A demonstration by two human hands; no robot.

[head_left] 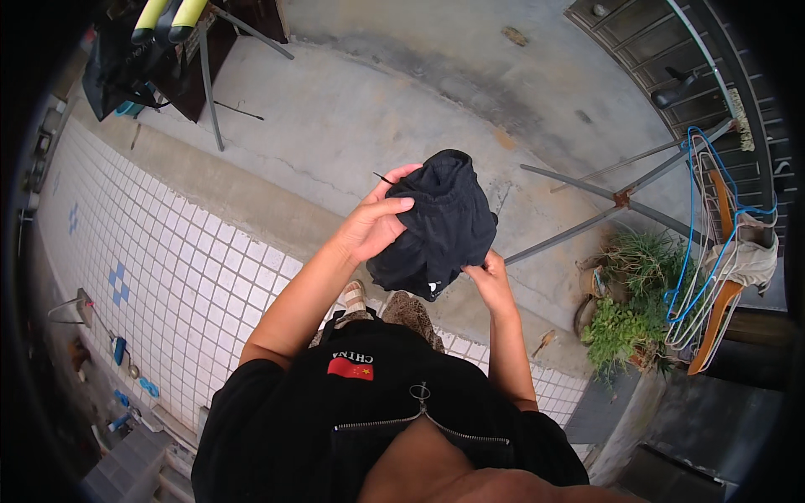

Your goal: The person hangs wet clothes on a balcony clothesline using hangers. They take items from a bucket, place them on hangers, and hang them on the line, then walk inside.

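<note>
A pair of black shorts, by the look of the gathered waistband and a thin cord at its left, is held bunched in front of me. The waistband opening faces up and away. My left hand grips the waistband's left side, thumb on the outside and the other fingers partly behind the cloth. Lower down on the right, my right hand pinches the edge of the cloth near a small white mark. The folds hide the rest of the garment.
Clothes hangers and a pale cloth hang at the right above potted plants. A crossed metal stand is at centre right. Another metal leg and a black bag are at the upper left. White tiles cover the left floor.
</note>
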